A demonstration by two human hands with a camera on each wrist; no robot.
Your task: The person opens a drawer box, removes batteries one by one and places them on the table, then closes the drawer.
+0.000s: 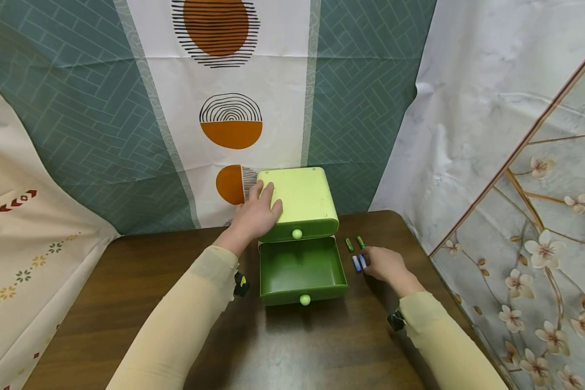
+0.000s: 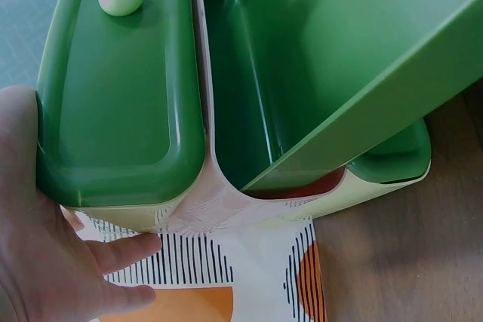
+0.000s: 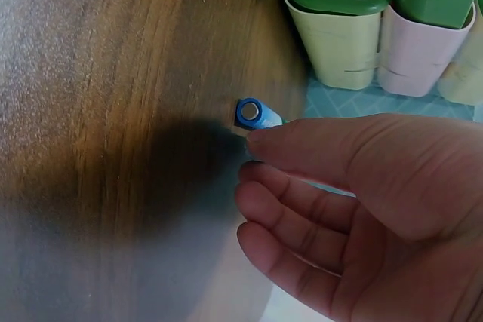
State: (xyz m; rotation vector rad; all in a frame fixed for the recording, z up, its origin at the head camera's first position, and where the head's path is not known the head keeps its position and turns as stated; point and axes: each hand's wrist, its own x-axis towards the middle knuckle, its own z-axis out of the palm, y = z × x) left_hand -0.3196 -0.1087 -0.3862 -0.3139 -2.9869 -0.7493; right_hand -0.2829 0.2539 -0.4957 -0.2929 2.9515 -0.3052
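A small drawer cabinet [image 1: 299,197] with a pale yellow-green shell stands at the back of the table. Its lower drawer [image 1: 304,297] is pulled out, with nothing inside, while the upper drawer [image 2: 124,103] is closed. My left hand [image 1: 259,212] rests on the cabinet's top left edge, fingers spread. To the right of the drawer lie a blue-and-white battery [image 1: 356,264] and two green batteries [image 1: 349,245]. My right hand [image 1: 385,265] pinches a second blue battery [image 1: 363,261] between thumb and forefinger; in the right wrist view the fingertips mostly hide it.
The brown wooden table [image 1: 141,303] carries all of this. A patterned curtain [image 1: 234,81] hangs close behind the cabinet. A flowered cloth [image 1: 531,260] borders the table on the right, and a cream cloth [image 1: 34,260] on the left.
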